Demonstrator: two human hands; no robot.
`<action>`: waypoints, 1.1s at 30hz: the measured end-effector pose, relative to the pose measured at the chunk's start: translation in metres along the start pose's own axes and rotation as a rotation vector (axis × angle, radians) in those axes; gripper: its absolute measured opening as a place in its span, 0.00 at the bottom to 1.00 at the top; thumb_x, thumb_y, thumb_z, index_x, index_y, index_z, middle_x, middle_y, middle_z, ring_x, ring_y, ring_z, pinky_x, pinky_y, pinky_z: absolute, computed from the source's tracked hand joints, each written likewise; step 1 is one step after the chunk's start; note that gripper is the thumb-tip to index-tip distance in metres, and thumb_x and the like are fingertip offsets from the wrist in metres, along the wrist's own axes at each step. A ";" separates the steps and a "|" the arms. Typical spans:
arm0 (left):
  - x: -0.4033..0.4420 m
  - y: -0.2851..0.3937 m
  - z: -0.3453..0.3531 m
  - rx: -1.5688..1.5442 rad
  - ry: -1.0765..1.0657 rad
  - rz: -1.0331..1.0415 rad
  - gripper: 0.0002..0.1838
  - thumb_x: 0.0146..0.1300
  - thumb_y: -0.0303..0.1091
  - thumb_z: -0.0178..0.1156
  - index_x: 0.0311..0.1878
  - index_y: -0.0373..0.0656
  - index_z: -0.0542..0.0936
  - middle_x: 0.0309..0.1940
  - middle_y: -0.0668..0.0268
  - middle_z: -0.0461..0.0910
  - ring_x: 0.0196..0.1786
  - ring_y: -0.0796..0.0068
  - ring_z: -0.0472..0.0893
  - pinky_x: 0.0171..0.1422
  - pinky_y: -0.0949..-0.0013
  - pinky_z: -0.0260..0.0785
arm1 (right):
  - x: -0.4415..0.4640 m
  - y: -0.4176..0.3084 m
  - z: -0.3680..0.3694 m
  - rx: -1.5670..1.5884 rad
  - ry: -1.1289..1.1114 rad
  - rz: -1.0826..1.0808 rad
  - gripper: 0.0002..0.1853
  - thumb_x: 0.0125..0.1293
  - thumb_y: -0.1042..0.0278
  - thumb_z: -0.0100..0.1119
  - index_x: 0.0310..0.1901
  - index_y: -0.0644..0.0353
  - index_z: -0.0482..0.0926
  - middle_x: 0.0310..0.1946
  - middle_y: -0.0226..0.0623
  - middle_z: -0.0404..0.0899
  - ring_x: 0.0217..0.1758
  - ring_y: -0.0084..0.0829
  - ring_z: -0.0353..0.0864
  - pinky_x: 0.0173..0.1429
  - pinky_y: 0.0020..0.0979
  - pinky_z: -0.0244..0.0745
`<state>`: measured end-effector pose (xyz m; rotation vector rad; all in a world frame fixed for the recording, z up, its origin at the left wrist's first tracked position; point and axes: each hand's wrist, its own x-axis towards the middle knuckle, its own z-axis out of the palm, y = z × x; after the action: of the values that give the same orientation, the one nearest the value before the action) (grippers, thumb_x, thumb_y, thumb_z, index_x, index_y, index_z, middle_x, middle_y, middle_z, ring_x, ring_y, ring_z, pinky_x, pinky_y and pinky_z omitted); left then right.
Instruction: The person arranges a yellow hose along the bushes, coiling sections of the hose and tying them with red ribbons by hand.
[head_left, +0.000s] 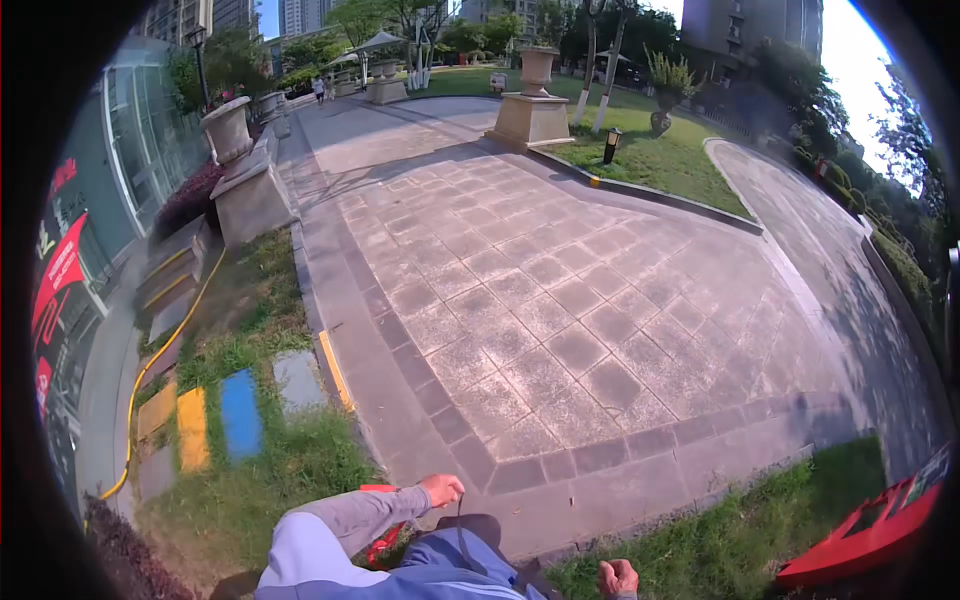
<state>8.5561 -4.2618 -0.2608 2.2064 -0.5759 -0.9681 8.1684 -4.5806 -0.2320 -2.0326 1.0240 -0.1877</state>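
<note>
My left hand (pixel 442 490) is stretched forward over the edge of the paving, its fingers closed on a thin dark strap (pixel 461 530). The strap hangs down toward my blue-clad lap (pixel 440 550). At the bottom, right of my body, my right hand (pixel 618 577) is curled into a fist beside the grass. Whether anything is inside that fist cannot be made out. Below my left forearm, a red object (pixel 385 540) is partly covered by the sleeve.
Square-tiled paving (pixel 560 310) spreads ahead. Coloured stepping slabs (pixel 240 413) and a yellow hose (pixel 165 345) lie left. Stone planters (pixel 228 130) line the path, and another pedestal planter (pixel 530 115) stands beside the lawn. A red board (pixel 860 540) is at lower right.
</note>
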 end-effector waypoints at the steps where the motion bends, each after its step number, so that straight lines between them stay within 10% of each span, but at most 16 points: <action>1: 0.040 -0.007 0.011 0.295 0.033 0.209 0.14 0.56 0.27 0.53 0.46 0.41 0.79 0.36 0.60 0.82 0.32 0.74 0.82 0.36 0.68 0.75 | 0.033 -0.020 -0.015 -0.038 -0.150 -0.015 0.17 0.57 0.58 0.66 0.40 0.62 0.78 0.32 0.42 0.82 0.35 0.32 0.83 0.47 0.32 0.76; 6: 0.043 0.230 0.057 -0.120 -0.396 -0.057 0.16 0.60 0.23 0.48 0.52 0.39 0.73 0.33 0.64 0.80 0.25 0.79 0.75 0.23 0.74 0.66 | -0.025 0.031 -0.152 0.189 0.225 0.394 0.24 0.54 0.59 0.69 0.49 0.63 0.75 0.35 0.43 0.82 0.39 0.30 0.83 0.45 0.30 0.78; 12: 0.019 0.572 0.389 -0.561 -0.996 -0.134 0.15 0.64 0.24 0.50 0.54 0.41 0.71 0.41 0.62 0.79 0.32 0.75 0.78 0.28 0.77 0.66 | -0.013 0.085 -0.258 1.232 0.402 0.233 0.45 0.47 0.63 0.75 0.66 0.60 0.60 0.62 0.41 0.69 0.62 0.30 0.71 0.51 0.30 0.76; 14: -0.011 0.636 0.464 -0.805 -1.202 -0.291 0.16 0.63 0.24 0.52 0.55 0.40 0.71 0.44 0.59 0.78 0.45 0.66 0.79 0.47 0.66 0.73 | 0.011 0.097 -0.290 1.326 0.430 0.159 0.38 0.50 0.69 0.71 0.63 0.60 0.62 0.58 0.40 0.69 0.56 0.29 0.74 0.52 0.29 0.74; 15: -0.026 0.662 0.478 -0.738 -1.234 -0.324 0.16 0.63 0.24 0.52 0.55 0.40 0.71 0.44 0.59 0.78 0.45 0.66 0.79 0.47 0.66 0.73 | 0.034 0.112 -0.280 0.879 0.778 -0.084 0.31 0.54 0.70 0.68 0.59 0.60 0.64 0.50 0.38 0.74 0.49 0.26 0.77 0.49 0.29 0.75; 18: -0.073 0.751 0.502 -0.489 -1.389 -0.010 0.15 0.64 0.25 0.52 0.55 0.37 0.70 0.50 0.55 0.76 0.55 0.59 0.77 0.58 0.60 0.70 | 0.006 0.085 -0.379 1.407 0.564 -0.054 0.12 0.61 0.70 0.60 0.46 0.60 0.74 0.34 0.32 0.79 0.38 0.24 0.79 0.41 0.28 0.75; 19: -0.080 0.777 0.504 -0.380 -1.401 0.082 0.16 0.65 0.26 0.52 0.56 0.36 0.69 0.51 0.53 0.76 0.56 0.58 0.76 0.60 0.59 0.69 | -0.015 0.075 -0.421 1.416 0.382 0.274 0.12 0.63 0.73 0.56 0.49 0.62 0.75 0.39 0.32 0.79 0.44 0.23 0.77 0.47 0.25 0.72; 21: -0.085 0.814 0.515 -0.196 -1.475 0.297 0.19 0.67 0.28 0.50 0.60 0.34 0.66 0.53 0.53 0.75 0.58 0.62 0.75 0.62 0.61 0.68 | -0.040 0.100 -0.461 1.289 0.658 0.163 0.10 0.67 0.72 0.53 0.47 0.65 0.77 0.32 0.32 0.80 0.36 0.21 0.79 0.40 0.23 0.74; 27: -0.070 0.850 0.584 0.133 -1.572 0.042 0.19 0.67 0.29 0.52 0.61 0.36 0.67 0.51 0.55 0.77 0.52 0.63 0.79 0.55 0.64 0.73 | -0.234 0.164 -0.650 0.860 1.592 0.441 0.14 0.72 0.63 0.47 0.44 0.66 0.77 0.22 0.30 0.76 0.21 0.20 0.76 0.25 0.22 0.73; 33: -0.065 0.876 0.692 0.437 -1.631 -0.055 0.15 0.67 0.34 0.53 0.54 0.41 0.71 0.43 0.63 0.79 0.42 0.70 0.81 0.49 0.69 0.74 | -0.457 0.226 -0.645 0.664 2.265 0.741 0.13 0.67 0.67 0.52 0.50 0.63 0.74 0.28 0.33 0.77 0.24 0.24 0.76 0.27 0.29 0.78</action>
<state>7.8720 -5.0946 0.0378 1.2246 -1.4664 -2.7765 7.4370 -4.7181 0.1161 0.0642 2.1963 -2.2175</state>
